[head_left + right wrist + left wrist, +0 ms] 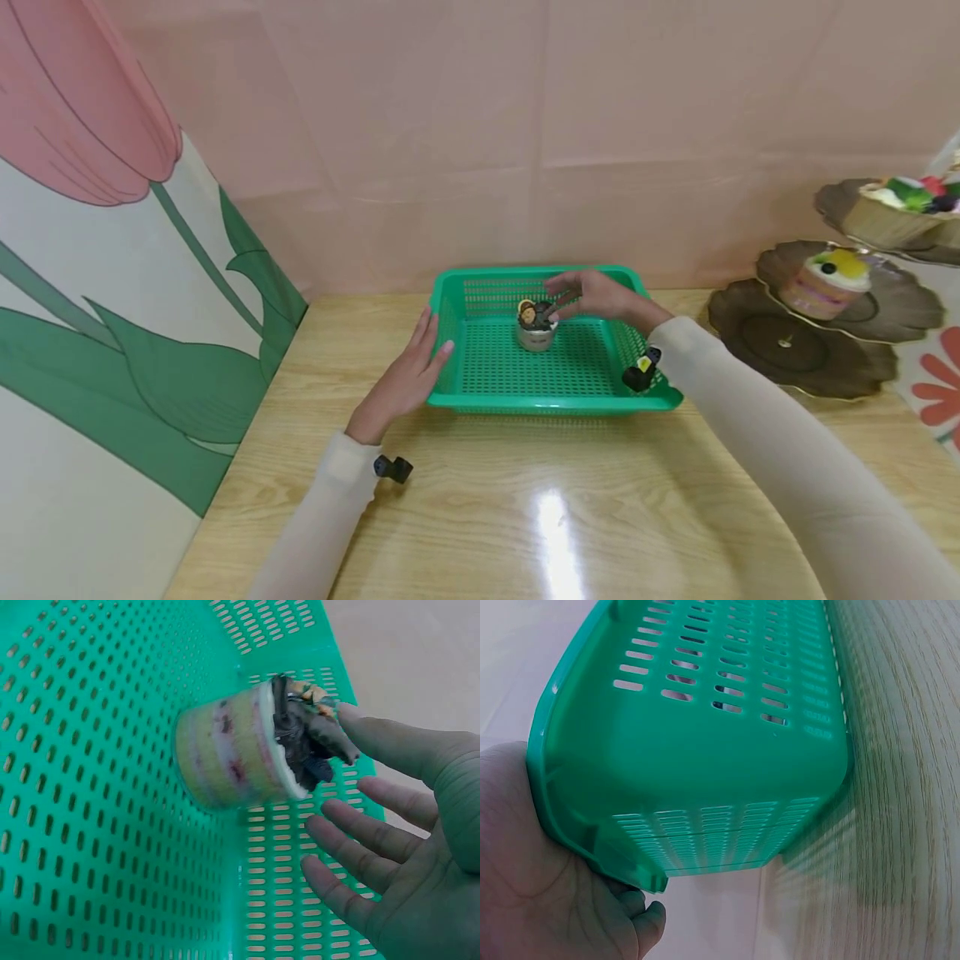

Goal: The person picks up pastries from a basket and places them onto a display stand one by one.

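A green plastic basket [555,402] stands on the wooden table. Inside it sits one dessert cup [536,340], upright, with dark chocolate-like pieces and a cookie on top; the right wrist view shows layered sides on this cup [225,754]. My right hand [596,296] hovers over the basket just beside the cup's topping, fingers spread and relaxed, gripping nothing. In the right wrist view the thumb of this hand [420,847] is very close to the topping; contact is unclear. My left hand [408,375] rests against the basket's left rim with fingers extended.
At the right stands a tiered stand with dark scalloped plates [795,350]. A fruit-topped dessert cup [827,283] sits on its middle plate, and more fruit-topped cups [896,212] are on the upper one. A pink backdrop [450,150] rises directly behind the basket.
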{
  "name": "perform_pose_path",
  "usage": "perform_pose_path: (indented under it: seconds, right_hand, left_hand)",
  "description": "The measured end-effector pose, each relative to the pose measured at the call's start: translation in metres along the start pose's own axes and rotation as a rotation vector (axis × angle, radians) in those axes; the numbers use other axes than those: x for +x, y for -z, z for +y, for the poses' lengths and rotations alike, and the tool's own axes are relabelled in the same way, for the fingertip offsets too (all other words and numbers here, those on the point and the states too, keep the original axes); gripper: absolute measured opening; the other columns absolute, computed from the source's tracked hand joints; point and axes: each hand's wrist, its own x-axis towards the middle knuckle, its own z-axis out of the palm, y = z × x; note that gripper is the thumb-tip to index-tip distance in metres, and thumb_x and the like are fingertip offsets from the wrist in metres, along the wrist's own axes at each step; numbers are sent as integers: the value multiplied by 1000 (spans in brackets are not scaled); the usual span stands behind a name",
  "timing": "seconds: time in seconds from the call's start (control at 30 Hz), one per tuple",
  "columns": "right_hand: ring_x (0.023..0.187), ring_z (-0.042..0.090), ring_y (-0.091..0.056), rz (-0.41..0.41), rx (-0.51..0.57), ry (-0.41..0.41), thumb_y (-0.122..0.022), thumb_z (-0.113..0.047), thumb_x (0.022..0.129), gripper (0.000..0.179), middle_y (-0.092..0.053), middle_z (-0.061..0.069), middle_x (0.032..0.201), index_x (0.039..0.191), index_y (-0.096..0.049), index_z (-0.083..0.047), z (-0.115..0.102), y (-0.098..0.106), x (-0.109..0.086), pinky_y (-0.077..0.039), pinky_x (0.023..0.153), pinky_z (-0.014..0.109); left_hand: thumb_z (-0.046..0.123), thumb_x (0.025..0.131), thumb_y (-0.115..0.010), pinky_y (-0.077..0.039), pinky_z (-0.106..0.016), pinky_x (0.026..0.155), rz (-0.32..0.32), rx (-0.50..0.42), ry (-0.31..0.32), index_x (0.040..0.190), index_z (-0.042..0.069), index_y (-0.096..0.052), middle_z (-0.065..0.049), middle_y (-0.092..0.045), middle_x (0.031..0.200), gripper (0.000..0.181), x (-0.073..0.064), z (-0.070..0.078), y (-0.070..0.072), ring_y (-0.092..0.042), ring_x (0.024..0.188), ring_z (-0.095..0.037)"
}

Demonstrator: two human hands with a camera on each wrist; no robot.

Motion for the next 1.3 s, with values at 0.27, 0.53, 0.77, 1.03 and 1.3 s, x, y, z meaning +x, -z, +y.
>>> perform_pose_path:
  seconds: [0.27, 0.53, 0.77, 1.03, 1.3]
  right_hand:
    - [126, 44, -56, -40, -59, 14, -81, -10, 89, 72, -54, 26, 142, 148, -44, 7, 5, -8, 4, -53, 97, 50]
    - [121, 45, -59, -53, -121, 35, -83, -7, 84, 70, -59, 28, 137, 143, -49, 10, 11, -13, 7, -52, 97, 51]
    - [121, 43, -59, -58, -168, 20, -85, -11, 84, 75, -56, 28, 140, 146, -47, 7, 13, -19, 8, -50, 99, 53]
    - [122, 40, -57, -37, -267, 41, -87, -16, 82, 77, -58, 26, 137, 144, -48, 7, 13, -25, 11, -47, 102, 55]
    - [117, 35, -60, -18, -296, 49, -88, -21, 81, 71, -62, 21, 130, 140, -54, 2, 14, -24, 12, -48, 97, 53]
  left_hand:
    - [62, 107, -18, -18, -50, 122, 10, 2, -6, 163, 9, 2, 1, 18, 169, 79, 1, 0, 0, -2, 155, -23]
    - [63, 106, -16, -18, -50, 122, 7, 9, 3, 163, 10, 2, 6, 20, 167, 80, 0, -1, -2, -2, 155, -22]
    - [62, 107, -17, -18, -51, 122, 8, 3, -4, 163, 10, 2, 6, 20, 167, 79, 0, -1, -1, -2, 155, -23]
    - [62, 107, -17, -17, -50, 122, 6, -1, -5, 163, 10, 2, 6, 20, 167, 79, 0, -2, -1, -1, 155, -22]
    - [60, 108, -17, -15, -48, 123, 6, -7, -16, 163, 8, 2, 3, 19, 168, 79, 0, 0, 0, 0, 155, -22]
